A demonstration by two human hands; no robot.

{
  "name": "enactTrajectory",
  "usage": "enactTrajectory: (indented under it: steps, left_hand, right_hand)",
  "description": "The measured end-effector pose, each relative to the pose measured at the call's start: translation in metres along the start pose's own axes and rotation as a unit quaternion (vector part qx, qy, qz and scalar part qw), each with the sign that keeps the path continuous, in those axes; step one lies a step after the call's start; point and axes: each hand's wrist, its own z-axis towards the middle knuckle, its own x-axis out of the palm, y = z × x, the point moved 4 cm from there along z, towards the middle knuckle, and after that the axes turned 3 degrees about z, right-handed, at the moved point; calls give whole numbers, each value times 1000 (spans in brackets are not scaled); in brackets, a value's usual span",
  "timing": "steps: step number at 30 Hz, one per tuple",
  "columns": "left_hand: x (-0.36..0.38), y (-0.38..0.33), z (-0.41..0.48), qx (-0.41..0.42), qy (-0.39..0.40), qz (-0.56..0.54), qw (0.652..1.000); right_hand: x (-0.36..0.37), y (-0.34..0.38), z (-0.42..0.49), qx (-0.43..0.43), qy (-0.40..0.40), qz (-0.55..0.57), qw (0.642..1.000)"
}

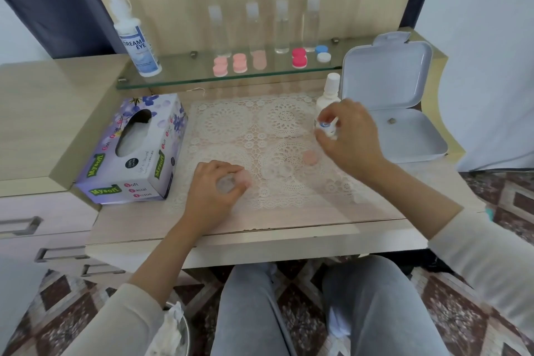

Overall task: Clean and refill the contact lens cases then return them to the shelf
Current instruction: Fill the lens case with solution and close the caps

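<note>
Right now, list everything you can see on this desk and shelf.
solution bottle: one, white and blue, glass shelf left end
clear bottles: four, transparent, shelf back
shelf lens cases: five, three pale pink, one red, one blue-white, shelf front
tissue box: one, purple floral, left of lace mat
small bottle: one, white, right of mat
hinged box: one, grey, open, far right
loose cap: one, pink, on mat
left hand: grips a clear-and-pink lens case
right hand: grips the small bottle
</note>
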Motion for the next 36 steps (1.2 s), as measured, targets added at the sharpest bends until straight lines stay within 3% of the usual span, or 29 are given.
enactTrajectory:
  steps: [4, 9, 13, 30, 36]
  left_hand:
    - [4, -16, 9, 1, 14, -8, 1000]
    - [12, -28, 21, 19, 28, 8, 999]
    - [18, -31, 23, 30, 54, 5, 998]
    - [26, -41, 29, 101, 107, 178, 973]
    - [28, -50, 25, 97, 122, 103, 982]
  right_hand:
    - [29, 6, -17, -41, 140, 12, 989]
    - [53, 7, -21, -41, 222, -58, 972]
    - [64, 6, -21, -40, 237, -136, 961]
    - [65, 5, -25, -26, 244, -78, 966]
    - [63, 8, -25, -26, 242, -76, 967]
